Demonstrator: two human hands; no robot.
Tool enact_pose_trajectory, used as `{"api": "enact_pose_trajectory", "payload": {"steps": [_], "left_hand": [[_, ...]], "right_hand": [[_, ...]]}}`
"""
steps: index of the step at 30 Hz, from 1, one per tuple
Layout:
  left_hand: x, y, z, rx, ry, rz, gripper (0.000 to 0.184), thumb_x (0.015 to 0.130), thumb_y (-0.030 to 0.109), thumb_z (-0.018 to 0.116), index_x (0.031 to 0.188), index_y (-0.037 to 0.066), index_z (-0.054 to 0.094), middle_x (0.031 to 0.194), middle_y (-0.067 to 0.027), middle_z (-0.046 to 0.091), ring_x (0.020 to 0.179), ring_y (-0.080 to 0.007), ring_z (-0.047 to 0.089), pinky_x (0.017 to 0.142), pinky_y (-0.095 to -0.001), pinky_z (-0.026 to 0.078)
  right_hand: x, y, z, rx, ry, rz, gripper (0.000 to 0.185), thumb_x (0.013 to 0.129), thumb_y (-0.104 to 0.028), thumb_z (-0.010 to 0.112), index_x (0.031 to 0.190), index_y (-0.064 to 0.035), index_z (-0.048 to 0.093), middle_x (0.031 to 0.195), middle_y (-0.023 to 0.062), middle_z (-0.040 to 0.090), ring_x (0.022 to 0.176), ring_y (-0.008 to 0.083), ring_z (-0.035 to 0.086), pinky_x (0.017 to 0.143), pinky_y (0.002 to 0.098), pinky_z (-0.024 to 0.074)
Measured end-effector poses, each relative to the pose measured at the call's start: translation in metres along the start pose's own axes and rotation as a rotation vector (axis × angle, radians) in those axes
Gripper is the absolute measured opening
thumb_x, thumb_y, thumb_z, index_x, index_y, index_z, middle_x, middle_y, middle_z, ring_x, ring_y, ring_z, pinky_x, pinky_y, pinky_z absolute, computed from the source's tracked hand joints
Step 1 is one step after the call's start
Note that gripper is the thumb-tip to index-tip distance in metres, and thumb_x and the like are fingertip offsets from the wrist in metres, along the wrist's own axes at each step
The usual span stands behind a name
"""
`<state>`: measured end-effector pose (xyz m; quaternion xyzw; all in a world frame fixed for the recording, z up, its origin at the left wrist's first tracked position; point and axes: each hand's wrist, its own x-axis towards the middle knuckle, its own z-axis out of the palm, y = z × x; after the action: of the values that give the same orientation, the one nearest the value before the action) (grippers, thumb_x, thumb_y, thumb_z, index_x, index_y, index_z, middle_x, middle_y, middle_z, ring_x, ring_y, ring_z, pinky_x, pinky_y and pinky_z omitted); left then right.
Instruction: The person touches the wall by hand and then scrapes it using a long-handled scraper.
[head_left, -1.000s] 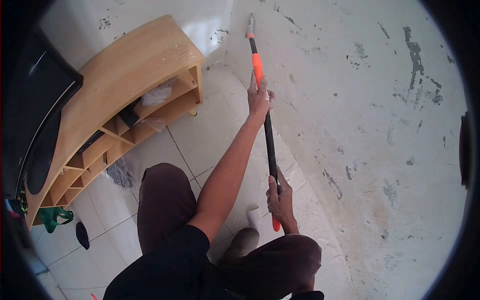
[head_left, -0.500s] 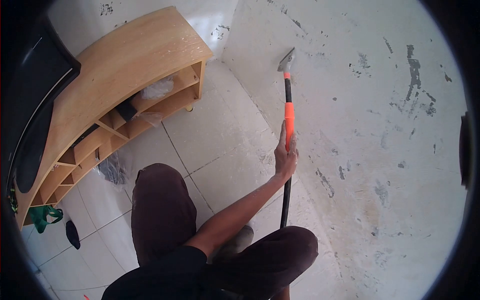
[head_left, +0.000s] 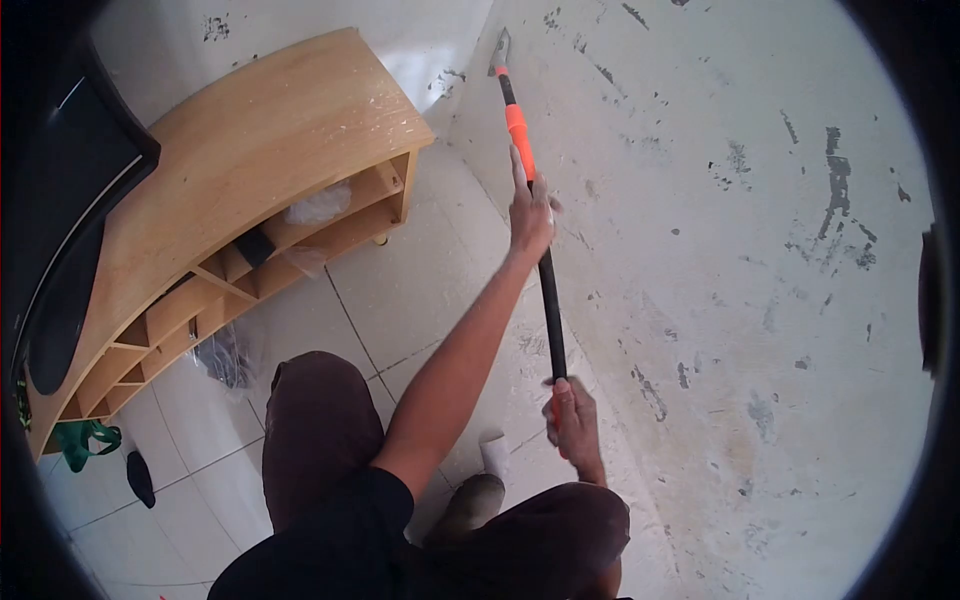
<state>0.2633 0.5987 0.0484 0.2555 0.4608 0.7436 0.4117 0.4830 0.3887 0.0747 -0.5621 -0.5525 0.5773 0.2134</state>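
Observation:
A long-handled scraper (head_left: pixel 553 310) with a black pole and orange collar runs up along the scuffed wall (head_left: pixel 720 300). Its metal head (head_left: pixel 501 52) is at the wall near the corner; whether the blade touches cannot be told. My left hand (head_left: pixel 532 215) is closed round the pole just below the orange collar, index finger stretched along it. Lower down, my right hand (head_left: pixel 576 420) grips the orange end of the handle, close to my right knee.
A curved wooden TV stand (head_left: pixel 290 110) with open shelves is at the left, a black screen (head_left: pixel 70 200) on it. Plastic bags (head_left: pixel 225 355) and a green strap (head_left: pixel 85 440) lie by its base. A white cylinder (head_left: pixel 494 455) stands on the tiled floor (head_left: pixel 430 290) near my shoe.
The scraper has moved up and left along the wall toward the corner, both hands moving with it. My right hand, hidden behind the knee before, now shows.

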Motion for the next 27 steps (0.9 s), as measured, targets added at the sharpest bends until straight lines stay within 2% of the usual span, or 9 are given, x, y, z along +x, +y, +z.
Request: {"api": "enact_pose_trajectory", "payload": {"steps": [1, 4, 6, 7, 11, 15, 21, 25, 27], "left_hand": [[-0.01, -0.013, 0.007, 0.019, 0.03, 0.063, 0.067, 0.111, 0.035, 0.038, 0.164, 0.031, -0.002, 0.071, -0.0083, 0.06, 0.043, -0.012, 0.047, 0.039, -0.0283, 0.043], [-0.056, -0.015, 0.025, 0.021, 0.023, 0.055, 0.066, 0.112, 0.033, 0.036, 0.165, 0.027, -0.003, 0.072, -0.0076, 0.059, 0.049, -0.0109, 0.049, 0.045, -0.0274, 0.044], [-0.092, -0.02, 0.038, -0.026, -0.002, 0.013, 0.065, 0.112, 0.031, 0.037, 0.165, 0.022, 0.0, 0.076, -0.0062, 0.057, 0.059, -0.0105, 0.051, 0.052, -0.0263, 0.045], [-0.113, -0.029, 0.045, -0.041, -0.007, -0.008, 0.064, 0.112, 0.03, 0.038, 0.165, 0.019, 0.002, 0.079, -0.0054, 0.056, 0.064, -0.0105, 0.052, 0.056, -0.0258, 0.046], [-0.2, -0.024, 0.073, -0.058, -0.113, -0.097, 0.065, 0.111, 0.028, 0.038, 0.165, 0.015, 0.003, 0.083, -0.0048, 0.053, 0.069, -0.0116, 0.054, 0.061, -0.028, 0.047], [-0.236, -0.012, 0.082, -0.068, -0.184, -0.066, 0.067, 0.111, 0.028, 0.038, 0.165, 0.015, 0.0, 0.081, -0.0046, 0.053, 0.067, -0.0124, 0.055, 0.062, -0.0294, 0.048], [-0.188, 0.019, 0.076, 0.018, -0.131, -0.078, 0.068, 0.111, 0.029, 0.039, 0.165, 0.016, 0.001, 0.074, -0.0064, 0.058, 0.061, -0.0142, 0.057, 0.056, -0.0323, 0.047], [-0.106, 0.048, 0.066, 0.057, -0.046, -0.018, 0.065, 0.11, 0.032, 0.042, 0.164, 0.016, 0.01, 0.073, -0.0075, 0.059, 0.054, -0.017, 0.057, 0.051, -0.0341, 0.049], [-0.065, 0.054, 0.064, -0.041, 0.04, 0.008, 0.063, 0.109, 0.034, 0.042, 0.163, 0.017, 0.013, 0.072, -0.0072, 0.059, 0.053, -0.0171, 0.058, 0.048, -0.0347, 0.049]], "right_hand": [[0.003, -0.008, -0.006, 0.017, -0.028, -0.029, 0.04, 0.109, -0.041, 0.048, 0.12, -0.0039, 0.057, 0.063, -0.0025, 0.048, 0.05, 0.0035, 0.041, 0.044, 0.021, 0.0342], [-0.01, -0.014, -0.017, -0.02, 0.033, -0.088, 0.039, 0.109, -0.039, 0.05, 0.127, -0.0057, 0.059, 0.064, -0.0035, 0.048, 0.05, 0.0038, 0.041, 0.044, 0.0223, 0.0319], [-0.039, 0.017, -0.025, -0.031, 0.12, 0.016, 0.041, 0.108, -0.039, 0.052, 0.131, -0.0067, 0.06, 0.064, -0.0034, 0.046, 0.048, 0.0041, 0.039, 0.044, 0.0224, 0.028], [-0.051, 0.04, -0.027, -0.117, 0.202, -0.062, 0.042, 0.107, -0.042, 0.054, 0.128, -0.0076, 0.064, 0.065, -0.0039, 0.047, 0.05, 0.0042, 0.039, 0.046, 0.0234, 0.0258], [-0.118, 0.087, -0.033, -0.437, 0.506, 0.038, 0.038, 0.106, -0.04, 0.056, 0.121, -0.0068, 0.066, 0.062, -0.0032, 0.047, 0.054, 0.007, 0.043, 0.049, 0.0283, 0.0331], [-0.146, 0.096, -0.032, -0.486, 0.578, 0.154, 0.037, 0.107, -0.04, 0.054, 0.118, -0.0067, 0.067, 0.062, -0.0033, 0.047, 0.054, 0.0075, 0.044, 0.049, 0.0294, 0.0327], [-0.115, 0.065, -0.027, -0.422, 0.475, 0.045, 0.038, 0.108, -0.04, 0.051, 0.114, -0.0065, 0.068, 0.061, -0.0034, 0.046, 0.055, 0.0083, 0.044, 0.049, 0.031, 0.0321], [-0.052, 0.009, -0.025, -0.35, 0.314, -0.104, 0.032, 0.108, -0.032, 0.053, 0.117, -0.0036, 0.065, 0.06, 0.003, 0.051, 0.056, 0.0114, 0.051, 0.051, 0.0338, 0.0411], [-0.019, -0.011, -0.021, -0.451, 0.29, -0.392, 0.033, 0.11, -0.031, 0.049, 0.118, -0.0023, 0.063, 0.063, -0.002, 0.049, 0.053, 0.0079, 0.044, 0.049, 0.0283, 0.0365]]}}
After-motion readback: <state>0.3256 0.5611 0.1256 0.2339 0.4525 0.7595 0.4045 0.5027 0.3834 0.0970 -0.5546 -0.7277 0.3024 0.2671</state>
